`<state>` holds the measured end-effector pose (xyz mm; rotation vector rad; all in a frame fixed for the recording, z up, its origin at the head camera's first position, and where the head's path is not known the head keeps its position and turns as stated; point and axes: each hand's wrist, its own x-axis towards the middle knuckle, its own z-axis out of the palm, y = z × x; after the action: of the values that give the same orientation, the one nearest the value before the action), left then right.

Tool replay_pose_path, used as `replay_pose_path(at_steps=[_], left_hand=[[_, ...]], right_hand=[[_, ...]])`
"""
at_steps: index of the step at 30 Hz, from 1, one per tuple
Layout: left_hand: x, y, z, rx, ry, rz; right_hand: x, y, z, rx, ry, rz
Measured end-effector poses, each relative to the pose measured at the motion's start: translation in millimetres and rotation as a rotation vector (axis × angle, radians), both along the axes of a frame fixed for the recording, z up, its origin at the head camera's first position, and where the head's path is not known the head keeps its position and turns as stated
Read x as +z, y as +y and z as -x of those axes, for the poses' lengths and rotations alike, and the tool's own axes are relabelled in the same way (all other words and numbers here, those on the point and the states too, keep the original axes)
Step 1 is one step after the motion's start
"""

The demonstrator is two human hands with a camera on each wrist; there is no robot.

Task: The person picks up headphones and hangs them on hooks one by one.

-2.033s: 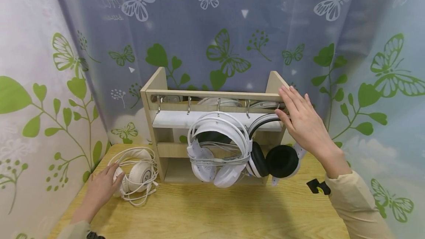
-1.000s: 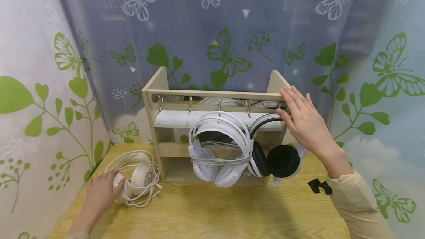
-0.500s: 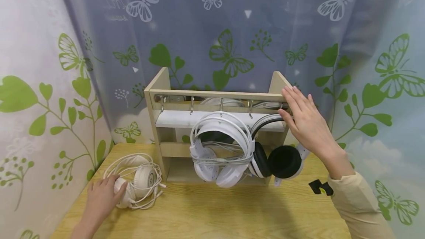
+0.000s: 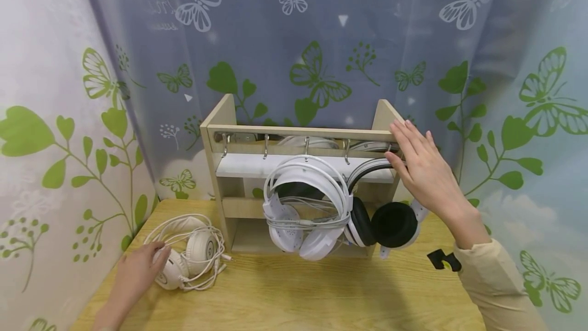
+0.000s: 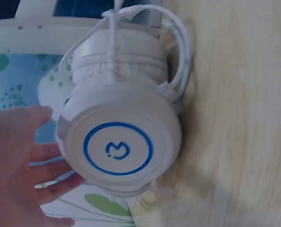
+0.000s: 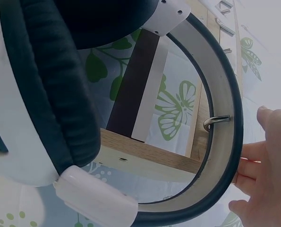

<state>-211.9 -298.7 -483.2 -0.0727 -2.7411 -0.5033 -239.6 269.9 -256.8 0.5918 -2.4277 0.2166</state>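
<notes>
A pair of white headphones (image 4: 202,250) with loose white cable loops lies on the table left of the rack. My left hand (image 4: 135,273) is beside its near ear cup (image 5: 119,146), fingers fairly straight, fingertips at the cup's edge and thumb apart. My right hand (image 4: 424,175) lies with straight fingers on the upper right corner of the wooden rack (image 4: 298,131). Below that hand, white headphones with black ear pads (image 4: 392,223) hang from a hook (image 6: 218,120). Another white pair (image 4: 305,172), its grey cable wound around, hangs at the middle hook.
Metal hooks (image 4: 266,146) at the rack's left carry nothing. More headphones (image 4: 308,142) show behind the front rail, above a white shelf (image 4: 243,165). A small black item (image 4: 443,259) is near the right sleeve. Printed curtains surround the wooden table (image 4: 294,295).
The near ear cup of the headphones on the table has turned, and its ringed outer face now shows. My left hand has shifted slightly off that cup. The right hand stays on the rack.
</notes>
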Motion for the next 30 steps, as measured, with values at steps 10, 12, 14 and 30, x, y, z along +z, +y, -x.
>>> replay_pose_path(at_steps=[10, 12, 14, 30], left_hand=[[4.0, -28.1, 18.6, 0.023, 0.009, -0.159], [2.4, -34.0, 21.0, 0.045, -0.017, -0.193], [0.7, -40.1, 22.6, 0.06, -0.06, -0.234], [-23.2, -63.7, 40.3, 0.106, -0.429, -0.487]], right_hand=[[-0.2, 0, 0.3, -0.001, 0.005, 0.002], [-0.3, 0, 0.5, -0.001, 0.005, 0.002], [-0.9, 1, 0.9, -0.003, 0.004, 0.001], [-1.3, 1, 2.8, -0.003, 0.008, -0.008]])
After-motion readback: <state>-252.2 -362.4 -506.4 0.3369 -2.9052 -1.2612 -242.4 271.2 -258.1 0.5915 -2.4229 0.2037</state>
